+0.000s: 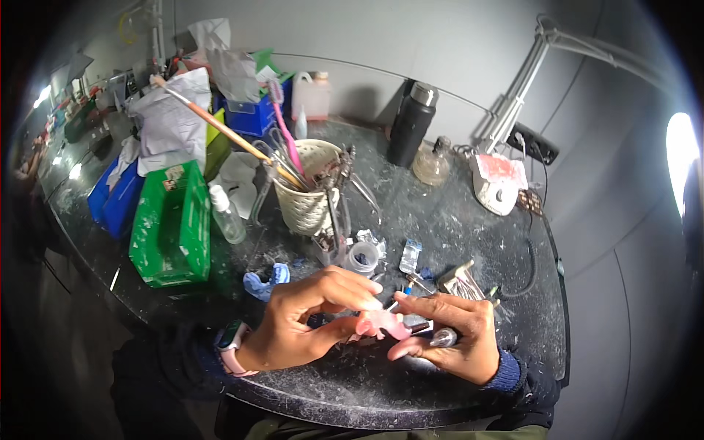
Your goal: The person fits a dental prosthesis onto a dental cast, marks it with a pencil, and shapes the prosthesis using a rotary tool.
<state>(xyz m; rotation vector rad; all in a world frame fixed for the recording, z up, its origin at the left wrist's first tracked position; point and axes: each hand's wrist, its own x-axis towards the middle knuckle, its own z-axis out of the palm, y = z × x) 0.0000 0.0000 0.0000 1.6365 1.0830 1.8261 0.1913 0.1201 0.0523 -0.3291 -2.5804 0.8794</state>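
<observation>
A pink, irregular dental piece [389, 325] is pinched in my left hand [308, 326], at the front middle of the desk. My right hand [458, 337] is closed round a silver tool [444, 338] beside that piece; a dark, narrow part shows near the piece, and where it touches is unclear. Just behind my left hand lies a blue dental mould [257, 286]. A small metal stand [455, 279] sits behind my right hand, with a clear cup [362, 257] and small bits of wrapper and tools behind both hands.
Green [169, 224] and blue bins [114, 198] stand left. A spray bottle [229, 218] is beside a basket [301, 209] of tools and brushes. At the back are a black flask [411, 123], glass jar [433, 163] and jug [310, 95]. A white device [495, 191] sits under a lamp arm [524, 88].
</observation>
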